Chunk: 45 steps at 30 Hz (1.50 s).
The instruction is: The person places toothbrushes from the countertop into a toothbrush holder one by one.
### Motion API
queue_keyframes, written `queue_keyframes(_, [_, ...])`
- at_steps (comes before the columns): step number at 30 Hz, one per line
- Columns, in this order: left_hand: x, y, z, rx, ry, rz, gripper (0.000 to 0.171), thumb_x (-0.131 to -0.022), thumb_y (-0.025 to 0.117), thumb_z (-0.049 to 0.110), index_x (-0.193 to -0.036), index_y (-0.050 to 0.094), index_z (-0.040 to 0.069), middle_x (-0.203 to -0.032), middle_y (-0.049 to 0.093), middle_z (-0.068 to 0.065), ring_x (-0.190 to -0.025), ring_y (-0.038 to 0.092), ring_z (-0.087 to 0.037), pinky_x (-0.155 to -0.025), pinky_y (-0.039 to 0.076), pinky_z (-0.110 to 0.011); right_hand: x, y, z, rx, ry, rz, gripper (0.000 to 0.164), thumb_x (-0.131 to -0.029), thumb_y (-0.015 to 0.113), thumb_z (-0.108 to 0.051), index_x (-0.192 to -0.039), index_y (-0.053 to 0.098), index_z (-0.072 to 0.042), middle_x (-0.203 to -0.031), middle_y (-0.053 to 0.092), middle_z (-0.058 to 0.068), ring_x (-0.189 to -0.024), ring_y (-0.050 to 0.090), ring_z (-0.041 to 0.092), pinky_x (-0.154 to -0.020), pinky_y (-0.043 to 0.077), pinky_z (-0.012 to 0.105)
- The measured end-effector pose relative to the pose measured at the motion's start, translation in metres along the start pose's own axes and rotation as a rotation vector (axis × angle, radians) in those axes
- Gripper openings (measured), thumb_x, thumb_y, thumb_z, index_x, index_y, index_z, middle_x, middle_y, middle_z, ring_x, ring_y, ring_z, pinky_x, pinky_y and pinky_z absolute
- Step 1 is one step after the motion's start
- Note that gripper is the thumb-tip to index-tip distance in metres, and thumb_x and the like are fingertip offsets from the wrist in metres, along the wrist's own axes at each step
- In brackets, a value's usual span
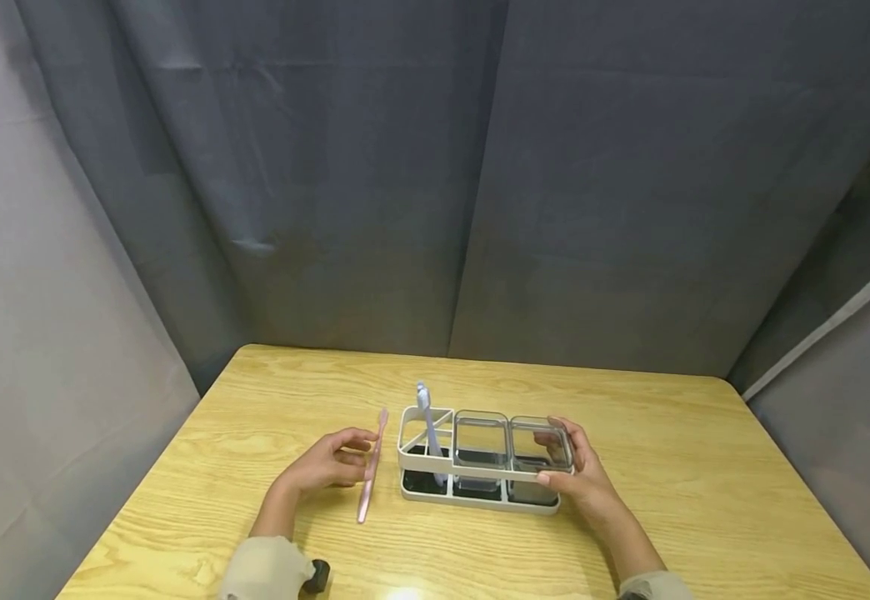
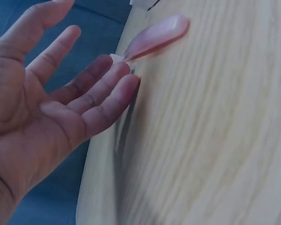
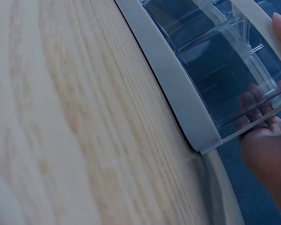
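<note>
A white toothbrush holder (image 1: 426, 462) with two clear cups (image 1: 482, 425) stands on the table. One pale blue toothbrush (image 1: 431, 421) leans upright in its divided left section. My right hand (image 1: 588, 479) grips the holder's right end, thumb at the front rim and fingers behind the cup; the right wrist view shows those fingers through the clear plastic. Left of the holder lies a pink toothbrush (image 1: 369, 492). Beside it is my left hand (image 1: 326, 462), its loosely bent fingertips right at the brush. In the left wrist view the palm holds nothing.
The wooden table (image 1: 667, 467) reaches back to grey curtains (image 1: 375, 208), with lighter cloth (image 1: 45, 333) along the left side. A small black object (image 1: 317, 575) shows at the left sleeve's cuff.
</note>
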<state>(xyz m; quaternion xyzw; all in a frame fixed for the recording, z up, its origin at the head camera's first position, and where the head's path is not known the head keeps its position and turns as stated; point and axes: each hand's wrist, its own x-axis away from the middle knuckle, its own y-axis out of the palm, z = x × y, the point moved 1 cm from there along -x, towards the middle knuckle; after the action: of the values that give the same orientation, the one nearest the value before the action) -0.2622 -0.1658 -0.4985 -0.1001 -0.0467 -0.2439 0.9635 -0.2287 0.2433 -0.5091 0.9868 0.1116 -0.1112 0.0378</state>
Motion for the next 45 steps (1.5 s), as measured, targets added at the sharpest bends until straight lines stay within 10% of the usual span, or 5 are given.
queue_keyframes(13, [-0.019, 0.007, -0.008, 0.040, -0.088, 0.069, 0.078, -0.066, 0.076, -0.008, -0.135, 0.042, 0.000, -0.106, 0.044, -0.022, -0.079, 0.055, -0.024, -0.067, 0.054, -0.038, 0.003, -0.002, -0.005, 0.011, 0.004, 0.023, 0.080, -0.075, 0.068, 0.005, -0.141, 0.026, -0.008, -0.133, 0.039, 0.024, -0.126, 0.034, 0.029, -0.100, 0.031, 0.022])
queue_keyframes(27, [-0.026, 0.018, -0.008, -0.132, -0.114, 0.178, 0.068, -0.063, 0.081, -0.005, -0.124, 0.051, -0.005, -0.085, 0.046, -0.013, -0.057, 0.055, -0.016, -0.053, 0.054, -0.033, 0.003, -0.003, -0.003, -0.009, 0.022, 0.043, 0.080, -0.073, 0.069, 0.007, -0.140, 0.027, -0.007, -0.132, 0.040, 0.024, -0.124, 0.036, 0.027, -0.101, 0.030, 0.021])
queue_keyframes(45, [-0.023, 0.011, -0.001, -0.027, -0.186, 0.169, 0.058, -0.069, 0.067, -0.011, -0.124, 0.048, -0.008, -0.083, 0.059, -0.015, -0.063, 0.061, -0.022, -0.054, 0.054, -0.033, 0.004, -0.007, 0.000, 0.005, 0.008, 0.034, 0.080, -0.074, 0.067, 0.007, -0.141, 0.026, -0.008, -0.133, 0.039, 0.025, -0.126, 0.034, 0.030, -0.100, 0.031, 0.022])
